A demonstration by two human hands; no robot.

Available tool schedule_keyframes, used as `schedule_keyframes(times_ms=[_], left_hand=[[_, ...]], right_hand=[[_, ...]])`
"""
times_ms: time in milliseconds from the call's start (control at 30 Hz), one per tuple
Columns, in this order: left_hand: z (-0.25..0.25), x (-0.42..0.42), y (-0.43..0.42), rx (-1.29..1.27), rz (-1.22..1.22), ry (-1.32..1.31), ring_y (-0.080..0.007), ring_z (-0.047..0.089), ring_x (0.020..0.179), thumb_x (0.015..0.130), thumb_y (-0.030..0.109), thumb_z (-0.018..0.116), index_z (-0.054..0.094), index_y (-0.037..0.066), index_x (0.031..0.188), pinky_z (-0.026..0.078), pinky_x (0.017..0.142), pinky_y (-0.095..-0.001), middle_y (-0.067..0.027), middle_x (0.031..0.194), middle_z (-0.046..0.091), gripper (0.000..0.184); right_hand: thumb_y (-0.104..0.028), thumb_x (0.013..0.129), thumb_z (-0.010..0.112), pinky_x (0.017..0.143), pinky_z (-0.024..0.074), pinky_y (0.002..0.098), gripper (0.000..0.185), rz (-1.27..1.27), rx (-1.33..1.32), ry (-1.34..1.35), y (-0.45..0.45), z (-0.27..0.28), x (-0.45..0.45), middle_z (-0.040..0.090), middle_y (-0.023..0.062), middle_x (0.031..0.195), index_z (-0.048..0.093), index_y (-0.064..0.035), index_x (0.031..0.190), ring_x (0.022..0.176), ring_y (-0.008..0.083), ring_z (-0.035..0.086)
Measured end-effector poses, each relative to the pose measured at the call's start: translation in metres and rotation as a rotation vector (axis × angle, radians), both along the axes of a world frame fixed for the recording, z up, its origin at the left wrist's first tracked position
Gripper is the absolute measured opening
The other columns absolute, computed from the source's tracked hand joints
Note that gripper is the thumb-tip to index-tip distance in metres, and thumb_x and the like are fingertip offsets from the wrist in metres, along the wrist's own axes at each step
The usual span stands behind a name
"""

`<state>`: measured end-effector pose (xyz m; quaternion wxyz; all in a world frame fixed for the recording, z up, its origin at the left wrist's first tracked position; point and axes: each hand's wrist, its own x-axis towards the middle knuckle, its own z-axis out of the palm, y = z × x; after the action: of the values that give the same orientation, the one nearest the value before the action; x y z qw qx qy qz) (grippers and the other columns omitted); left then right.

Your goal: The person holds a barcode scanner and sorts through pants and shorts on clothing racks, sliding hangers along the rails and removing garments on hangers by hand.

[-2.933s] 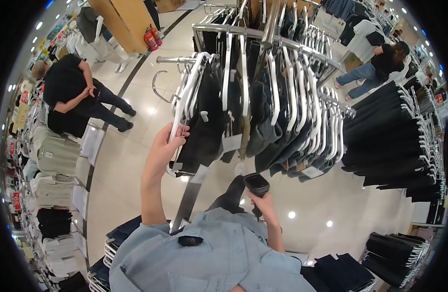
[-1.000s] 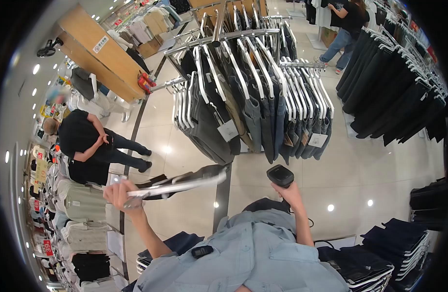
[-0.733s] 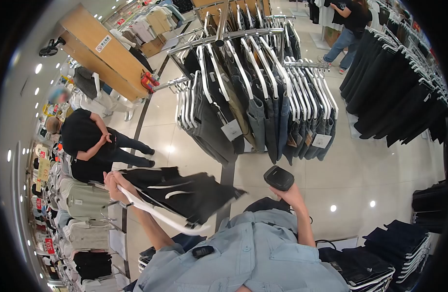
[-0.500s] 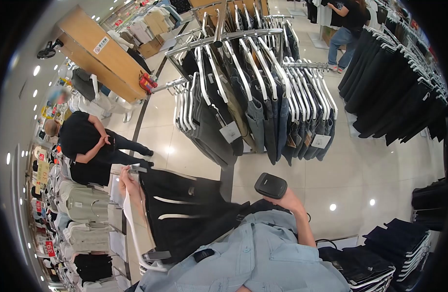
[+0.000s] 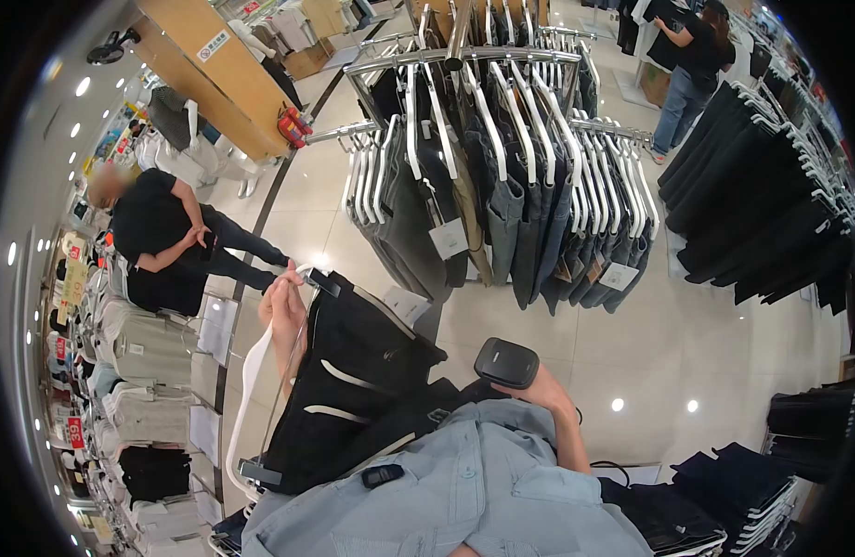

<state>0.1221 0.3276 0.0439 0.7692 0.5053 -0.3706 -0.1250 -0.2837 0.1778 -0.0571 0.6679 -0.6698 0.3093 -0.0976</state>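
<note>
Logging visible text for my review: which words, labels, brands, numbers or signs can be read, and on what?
"39": lower red price sign, at left.
Too blurred: yellow sign, other red signs.
Too small: pillar sign, white hang tags, any marking on the handheld scanner.

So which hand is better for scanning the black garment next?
Probably the right hand: it holds the handheld scanner, while the left hand grips the white hanger with the black garment.

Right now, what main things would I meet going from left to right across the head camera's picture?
Pale green shirt → black garment → black handheld device → row of hanging black clothes.
</note>
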Motion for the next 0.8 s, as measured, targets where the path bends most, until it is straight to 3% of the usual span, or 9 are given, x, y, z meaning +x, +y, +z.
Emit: schedule_keyframes(times_ms=[33,200,267,300,367,400,533,633,800], left_hand=[[0.002,-0.002,-0.001,0.015,0.023,-0.010,-0.0122,0.055,0.083,0.105,0.007,0.049,0.055,-0.004,0.077,0.016,0.131,-0.0513,-0.0072,0.076,0.054,0.031],[0.010,0.001,-0.002,0.117,0.074,-0.121,-0.0112,0.053,0.082,0.104,0.008,0.053,0.052,0.001,0.072,0.024,0.128,-0.0470,-0.0026,0.072,0.050,0.033],[0.016,0.011,0.005,0.202,0.212,-0.195,-0.0090,0.048,0.077,0.104,0.012,0.057,0.053,0.003,0.072,0.044,0.106,-0.0343,0.0009,0.071,0.047,0.033],[0.027,0.011,0.010,0.350,0.354,-0.152,-0.0069,0.042,0.072,0.103,0.016,0.060,0.055,0.003,0.074,0.041,0.074,-0.0264,0.0038,0.072,0.045,0.032],[0.035,0.021,0.023,0.435,0.463,-0.236,-0.0058,0.038,0.069,0.103,0.017,0.060,0.053,0.003,0.075,0.027,0.062,-0.0268,0.0057,0.071,0.043,0.032],[0.039,0.030,0.027,0.516,0.600,-0.365,-0.0065,0.034,0.064,0.102,0.017,0.061,0.047,0.003,0.070,0.027,0.058,-0.0290,0.0042,0.065,0.039,0.037],[0.044,0.057,0.049,0.561,0.847,-0.581,-0.0078,0.030,0.056,0.098,0.014,0.063,0.035,0.003,0.062,0.022,0.052,-0.0355,0.0011,0.056,0.031,0.047],[0.048,0.062,0.062,0.585,1.039,-0.942,-0.0212,0.036,0.049,0.090,0.010,0.065,0.043,0.000,0.063,0.030,0.053,-0.0374,-0.0088,0.053,0.040,0.037],[0.056,0.032,0.062,0.801,1.176,-0.947,-0.0335,0.050,0.052,0.087,0.016,0.068,0.055,0.001,0.064,0.041,0.061,-0.0440,-0.0141,0.056,0.052,0.030]], right_hand=[[-0.020,0.079,0.088,0.097,0.0519,0.0361,0.057,0.011,0.026,0.047,0.000,0.003,0.000,0.070,0.0126,0.121,0.064,-0.0008,0.127,0.109,0.0219,0.066],[-0.019,0.079,0.088,0.097,0.0521,0.0362,0.055,-0.004,0.011,0.051,0.005,0.004,-0.005,0.071,0.0126,0.119,0.064,-0.0004,0.126,0.108,0.0219,0.066],[-0.018,0.079,0.088,0.097,0.0522,0.0362,0.055,-0.011,-0.048,0.014,0.006,0.001,-0.009,0.071,0.0124,0.119,0.064,-0.0003,0.126,0.107,0.0219,0.066],[-0.018,0.080,0.088,0.096,0.0524,0.0361,0.054,-0.028,-0.047,-0.022,0.007,-0.002,-0.011,0.072,0.0120,0.118,0.065,-0.0003,0.125,0.106,0.0218,0.066],[-0.019,0.080,0.088,0.096,0.0526,0.0359,0.054,-0.047,-0.047,-0.058,0.007,-0.005,-0.014,0.072,0.0116,0.117,0.065,-0.0002,0.125,0.106,0.0217,0.066],[-0.019,0.080,0.088,0.095,0.0527,0.0357,0.053,-0.071,0.002,-0.029,0.006,-0.006,-0.016,0.072,0.0112,0.116,0.065,-0.0001,0.124,0.105,0.0212,0.066],[-0.018,0.080,0.089,0.092,0.0534,0.0348,0.050,-0.137,0.059,-0.003,0.005,-0.014,-0.020,0.072,0.0100,0.112,0.066,0.0002,0.120,0.101,0.0196,0.066],[-0.018,0.080,0.089,0.088,0.0541,0.0341,0.047,-0.160,0.057,-0.001,0.004,-0.018,-0.021,0.072,0.0081,0.107,0.067,-0.0003,0.118,0.096,0.0178,0.065],[-0.019,0.081,0.088,0.084,0.0541,0.0329,0.044,-0.124,0.207,0.120,-0.004,0.003,-0.012,0.072,0.0056,0.102,0.067,-0.0009,0.116,0.092,0.0157,0.065]])
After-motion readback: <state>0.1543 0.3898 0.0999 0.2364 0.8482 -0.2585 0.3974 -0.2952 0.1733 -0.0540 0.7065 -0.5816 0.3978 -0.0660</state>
